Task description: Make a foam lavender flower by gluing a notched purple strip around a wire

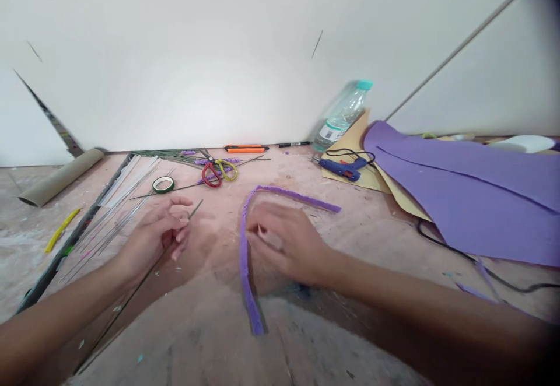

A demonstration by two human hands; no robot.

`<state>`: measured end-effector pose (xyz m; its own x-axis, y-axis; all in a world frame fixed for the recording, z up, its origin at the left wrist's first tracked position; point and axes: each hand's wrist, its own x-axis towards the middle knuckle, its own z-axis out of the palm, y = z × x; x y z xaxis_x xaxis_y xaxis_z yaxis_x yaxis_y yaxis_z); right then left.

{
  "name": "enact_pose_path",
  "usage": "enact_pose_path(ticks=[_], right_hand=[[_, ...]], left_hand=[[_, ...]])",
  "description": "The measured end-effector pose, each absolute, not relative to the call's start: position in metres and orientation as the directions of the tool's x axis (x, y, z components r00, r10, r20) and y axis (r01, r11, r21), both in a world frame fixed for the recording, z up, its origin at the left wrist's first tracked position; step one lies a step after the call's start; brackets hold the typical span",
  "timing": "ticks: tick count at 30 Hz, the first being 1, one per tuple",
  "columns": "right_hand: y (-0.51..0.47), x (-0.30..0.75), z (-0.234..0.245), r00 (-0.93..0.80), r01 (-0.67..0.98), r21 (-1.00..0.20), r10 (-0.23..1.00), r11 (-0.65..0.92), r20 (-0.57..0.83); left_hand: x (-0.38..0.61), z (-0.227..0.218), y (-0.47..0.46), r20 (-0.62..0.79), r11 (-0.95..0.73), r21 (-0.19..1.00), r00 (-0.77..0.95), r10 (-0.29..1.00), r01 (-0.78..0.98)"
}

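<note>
Evidently the purple strip (244, 258) is light and soft, probably fuzzy or finely fringed, so it should bend easily and crush under a hard squeeze; an end or the flat edge looks the safest place to take hold. It lies on the tabletop (196, 322) in a hooked bend, one leg running toward the person, the other slanting off to the right beyond the knuckles. The right hand (286, 237) sits inside that bend with its fingers curled beside the near leg; blur hides whether the fingertips pinch the strip or merely hover by it. Left of the strip, and apart from it, the left hand (164, 228) pinches a thin dark-green stem (195, 209) near its upper end, the long remainder trailing down beside the forearm. That stem seems slim, light and fairly stiff, likely best gripped close to the tip.
</note>
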<state>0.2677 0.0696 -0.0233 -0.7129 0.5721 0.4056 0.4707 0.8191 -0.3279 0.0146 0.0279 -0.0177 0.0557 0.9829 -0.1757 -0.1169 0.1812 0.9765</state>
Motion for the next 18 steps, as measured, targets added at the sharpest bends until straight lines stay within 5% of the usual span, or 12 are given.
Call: enact_pose_path(ticks=[10, 18], right_hand=[[0.196, 0.175, -0.009, -0.481, 0.840, -0.236, 0.872, 0.489, 0.092], [0.193, 0.192, -0.002, -0.424, 0.812, -0.421, 0.904, 0.405, 0.052]], left_hand=[[0.027, -0.019, 0.007, -0.252, 0.276, 0.955, 0.197, 0.948, -0.107], [0.026, -0.009, 0.002, -0.212, 0.279, 0.944, 0.324, 0.922, -0.178]])
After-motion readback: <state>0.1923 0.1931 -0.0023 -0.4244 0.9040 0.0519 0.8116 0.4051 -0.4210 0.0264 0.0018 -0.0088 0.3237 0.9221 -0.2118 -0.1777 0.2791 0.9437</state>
